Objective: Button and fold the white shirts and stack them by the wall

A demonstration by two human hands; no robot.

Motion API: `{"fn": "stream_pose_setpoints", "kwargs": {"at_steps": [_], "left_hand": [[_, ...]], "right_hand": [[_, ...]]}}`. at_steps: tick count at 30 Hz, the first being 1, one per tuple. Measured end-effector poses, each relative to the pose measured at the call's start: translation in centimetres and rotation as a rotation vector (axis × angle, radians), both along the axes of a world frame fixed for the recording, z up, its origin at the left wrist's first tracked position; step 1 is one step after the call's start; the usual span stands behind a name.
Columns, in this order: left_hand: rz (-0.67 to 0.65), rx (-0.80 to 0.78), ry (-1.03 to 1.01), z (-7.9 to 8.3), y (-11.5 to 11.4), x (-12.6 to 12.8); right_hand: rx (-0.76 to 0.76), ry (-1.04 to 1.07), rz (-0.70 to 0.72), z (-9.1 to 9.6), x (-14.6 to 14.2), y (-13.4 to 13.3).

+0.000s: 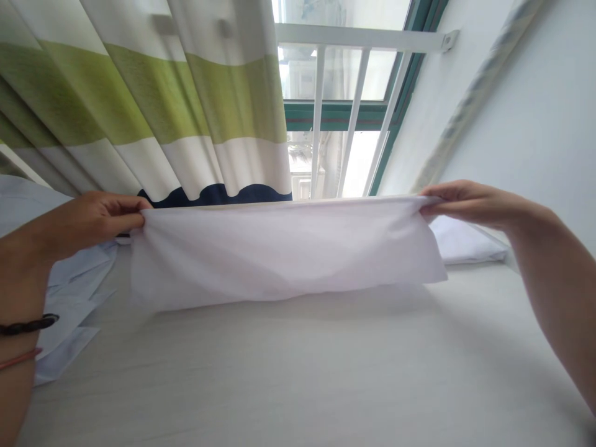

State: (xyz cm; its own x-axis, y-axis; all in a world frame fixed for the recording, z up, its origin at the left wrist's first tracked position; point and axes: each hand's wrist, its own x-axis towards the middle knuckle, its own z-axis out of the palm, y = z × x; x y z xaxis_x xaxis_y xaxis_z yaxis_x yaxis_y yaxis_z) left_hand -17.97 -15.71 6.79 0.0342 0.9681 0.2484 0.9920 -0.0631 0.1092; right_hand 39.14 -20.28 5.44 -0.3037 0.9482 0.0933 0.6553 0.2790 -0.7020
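White cloth (288, 254) hangs stretched between my two hands, above the far half of the bench (298, 379), its upper edge running nearly parallel to the bench's far edge. My left hand (93, 223) has thumb and fingers closed in a pinch at the upper left corner; my right hand (479, 202) pinches near the upper right one the same way. To do this stretch well, I'd hold both pinches at one height and pull evenly outward, so the slanting creases beside each grip ease out. The right side looks a touch higher, so I would level it and let the lower edge hang square to the bench's far edge. I cannot tell whether that lower edge touches the bench.

Counting outward, I have one cloth in hand and two bands on my left wrist: one black bracelet (28, 325) and one red cord (21, 359). Near the bench's far right corner lies one folded white bundle (470, 242). Toward the far left is one heap of white fabric (72, 313); how many pieces it holds I cannot tell. Beyond the far edge: one striped curtain (149, 99), one green-framed window (342, 117), and three upright white bars (319, 93) under one white rail (363, 38).
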Motion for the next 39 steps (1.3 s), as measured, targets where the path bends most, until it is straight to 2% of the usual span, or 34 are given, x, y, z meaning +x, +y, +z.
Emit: {"fn": "stream_pose_setpoints", "kwargs": {"at_steps": [3,5,7,10,14,18,21,25,28,32,35,37,39], "left_hand": [[0.027,0.115,-0.089,-0.9,3.4,1.1],[0.036,0.077,-0.023,-2.1,6.2,1.6],[-0.037,-0.005,0.017,-3.5,8.4,2.2],[-0.083,0.06,0.173,-5.4,9.7,4.0],[-0.278,0.087,0.194,-6.7,8.1,8.7],[-0.449,-0.074,0.097,-8.8,5.6,13.4],[-0.379,-0.233,0.109,-11.3,4.6,14.9],[-0.291,-0.307,0.115,-13.1,3.8,14.9],[-0.283,-0.335,0.133,-13.2,2.5,14.8],[-0.327,-0.409,0.145,-11.9,0.0,13.9],[-0.47,-0.544,0.12,-9.6,-0.3,12.1],[-0.497,-0.599,0.089,-7.6,0.6,10.7],[-0.411,-0.609,0.093,-6.0,2.0,9.5]], "right_hand": [[0.038,0.108,-0.135,0.3,-0.5,5.3],[0.045,0.052,-0.209,-0.6,-1.4,8.9],[0.042,-0.149,-0.325,-2.2,-2.5,11.6],[0.033,-0.454,-0.327,-4.5,-4.3,13.7],[0.17,-0.606,-0.285,-5.6,-7.8,12.5],[0.278,-0.573,-0.126,-6.3,-12.7,8.3],[0.37,-0.539,0.048,-8.4,-15.0,5.3],[0.118,-0.56,0.053,-11.4,-14.9,3.9],[0.044,-0.543,0.047,-12.0,-14.3,3.0],[0.011,-0.516,0.118,-10.8,-13.5,0.3],[-0.045,-0.477,0.219,-8.7,-11.6,-0.1],[0.017,-0.463,0.136,-7.0,-9.7,1.2],[0.001,-0.497,-0.004,-5.5,-7.9,3.3]]}}
